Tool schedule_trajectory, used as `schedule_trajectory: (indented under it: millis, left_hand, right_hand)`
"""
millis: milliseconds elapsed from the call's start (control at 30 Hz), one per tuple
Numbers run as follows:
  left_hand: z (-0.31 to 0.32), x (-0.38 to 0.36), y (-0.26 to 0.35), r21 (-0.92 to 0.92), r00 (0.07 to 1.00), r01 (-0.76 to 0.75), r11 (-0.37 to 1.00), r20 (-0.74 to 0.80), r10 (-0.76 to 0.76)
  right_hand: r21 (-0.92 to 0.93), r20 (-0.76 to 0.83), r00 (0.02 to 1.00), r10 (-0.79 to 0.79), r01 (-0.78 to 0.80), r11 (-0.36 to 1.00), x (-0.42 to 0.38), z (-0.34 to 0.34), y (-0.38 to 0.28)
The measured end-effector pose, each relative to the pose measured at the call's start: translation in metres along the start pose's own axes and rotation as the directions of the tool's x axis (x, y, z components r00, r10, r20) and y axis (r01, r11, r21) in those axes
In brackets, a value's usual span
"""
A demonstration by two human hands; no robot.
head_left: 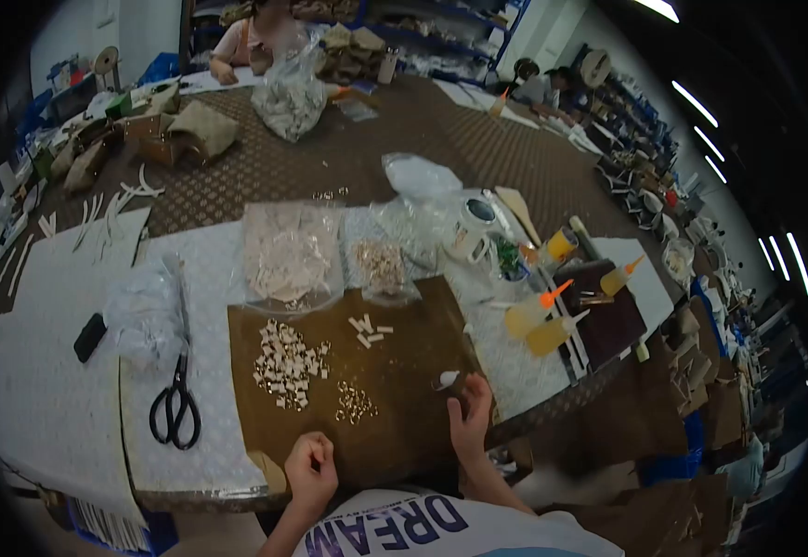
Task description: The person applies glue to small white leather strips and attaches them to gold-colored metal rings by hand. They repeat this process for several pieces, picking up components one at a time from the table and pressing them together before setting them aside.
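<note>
My left hand (311,472) is closed at the near edge of the brown work mat (404,343), its fingers curled in; what they hold, if anything, I cannot make out. My right hand (471,420) is open at the mat's right side, thumb apart from the fingers. Just beyond its fingertips is a small white object (448,379). Ahead of my left hand lies a small heap of gold-coloured metal rings or clasps (356,404). A larger pile of white tabs with metal fittings (288,364) spreads behind it, and several loose white strips (367,330) lie farther back.
Black scissors (175,408) lie left of the mat. Clear bags of pale pieces (293,252) and small parts (383,267) stand behind it. Yellow glue bottles (553,332) stand right, near a white mug (467,243). Across the table a person (260,42) sits beside a plastic bag (293,97).
</note>
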State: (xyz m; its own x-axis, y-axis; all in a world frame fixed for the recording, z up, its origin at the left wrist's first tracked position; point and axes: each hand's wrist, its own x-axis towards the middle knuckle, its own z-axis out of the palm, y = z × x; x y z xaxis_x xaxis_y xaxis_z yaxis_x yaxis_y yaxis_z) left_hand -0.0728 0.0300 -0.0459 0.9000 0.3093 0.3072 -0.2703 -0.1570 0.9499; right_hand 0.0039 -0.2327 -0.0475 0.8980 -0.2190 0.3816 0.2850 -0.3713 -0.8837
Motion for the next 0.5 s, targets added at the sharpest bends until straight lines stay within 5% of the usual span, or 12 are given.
schedule_trajectory:
  millis: [200, 300, 367, 500]
  left_hand:
    - [0.0, 0.005, 0.017, -0.052, 0.999, -0.036, 0.998, 0.038, 0.038]
    - [0.0, 0.001, 0.008, -0.004, 0.984, -0.144, 0.99, 0.105, 0.143]
    - [-0.003, -0.001, 0.004, 0.003, 0.974, -0.134, 0.991, 0.184, 0.131]
    - [-0.007, 0.001, 0.002, -0.019, 0.948, -0.098, 0.995, 0.303, 0.099]
  right_hand:
    - [-0.145, -0.074, 0.974, -0.215, 0.203, 0.968, -0.005, 0.007, -0.004]
    - [-0.072, -0.247, 0.931, -0.268, 0.258, 0.964, -0.009, 0.007, 0.003]
    - [-0.243, -0.234, 0.904, -0.356, 0.301, 0.922, -0.008, 0.005, -0.012]
    - [-0.225, -0.242, 0.899, -0.364, 0.314, 0.923, -0.01, 0.006, -0.016]
